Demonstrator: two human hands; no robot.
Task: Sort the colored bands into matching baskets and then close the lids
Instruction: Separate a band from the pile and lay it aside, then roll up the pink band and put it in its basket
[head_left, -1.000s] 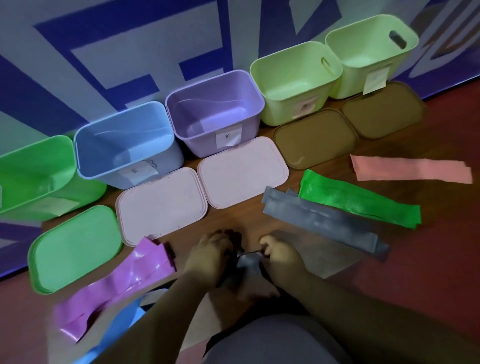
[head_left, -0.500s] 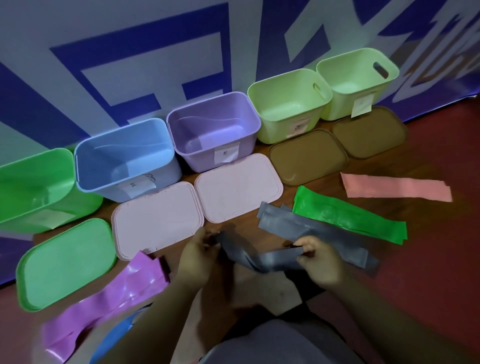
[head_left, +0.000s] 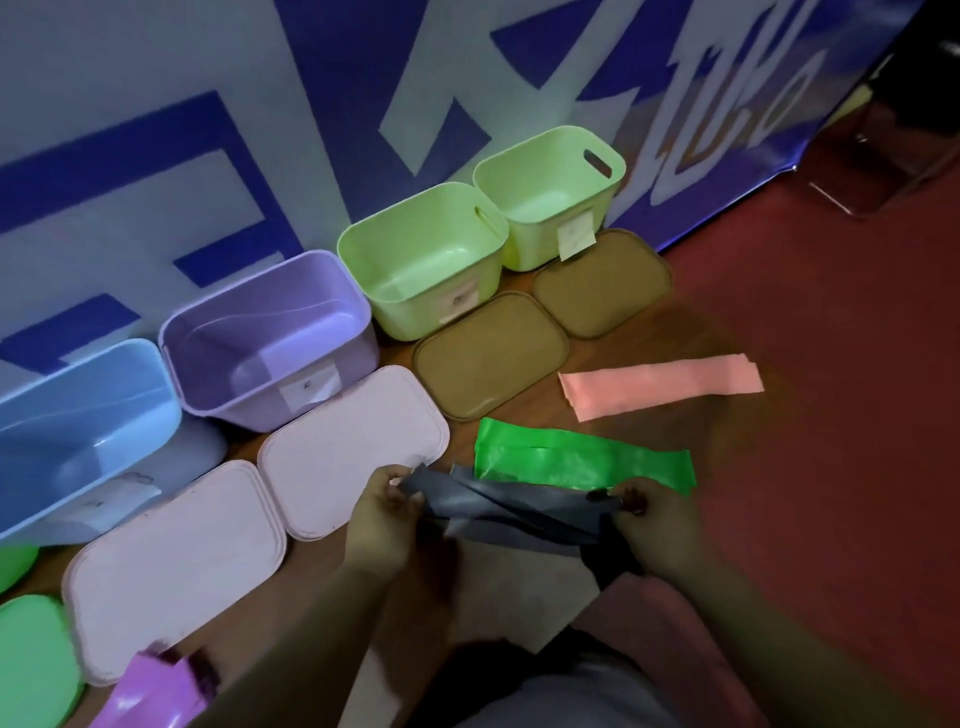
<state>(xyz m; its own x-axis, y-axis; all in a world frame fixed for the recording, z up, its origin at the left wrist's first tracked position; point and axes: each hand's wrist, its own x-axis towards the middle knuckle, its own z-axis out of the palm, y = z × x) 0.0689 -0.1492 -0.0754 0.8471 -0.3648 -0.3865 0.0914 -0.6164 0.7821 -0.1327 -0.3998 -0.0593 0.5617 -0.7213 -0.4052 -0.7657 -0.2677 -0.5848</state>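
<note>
Grey flat elastic band (head_left: 511, 512) hangs twisted and pulled taut between the person's two hands, low over the floor in front of the row of baskets. The left hand (head_left: 382, 519) pinches its left end between thumb and curled fingers. The right hand (head_left: 657, 525) pinches the right end in the same way, and a dark tail of the band droops below that hand. The hands are held well apart.

Just behind it lies a bright green flat band (head_left: 582, 462), its near edge partly hidden by the grey one. Farther back and to the right lies a salmon-pink flat band (head_left: 660, 387), apart from the green one and close to the red floor (head_left: 831, 415). A glossy purple band (head_left: 150, 696) shows in part at the bottom left, cut off by the frame edge.

Open plastic baskets stand along the blue-and-white banner (head_left: 156, 130): a light blue basket (head_left: 78, 415), a lilac basket (head_left: 270, 332), then a nearer pale green basket (head_left: 421, 270) and a farther pale green basket (head_left: 550, 192), both with slot handles. Each carries a paper label on its front.

The lids lie flat in front of them, none fitted. A green lid (head_left: 31, 660) sits at the lower left. A nearer pale pink lid (head_left: 176, 566) and a farther pale pink lid (head_left: 353, 447) lie before the blue and lilac baskets. A nearer brown lid (head_left: 488, 353) and a farther brown lid (head_left: 602, 280) lie before the pale green ones.
</note>
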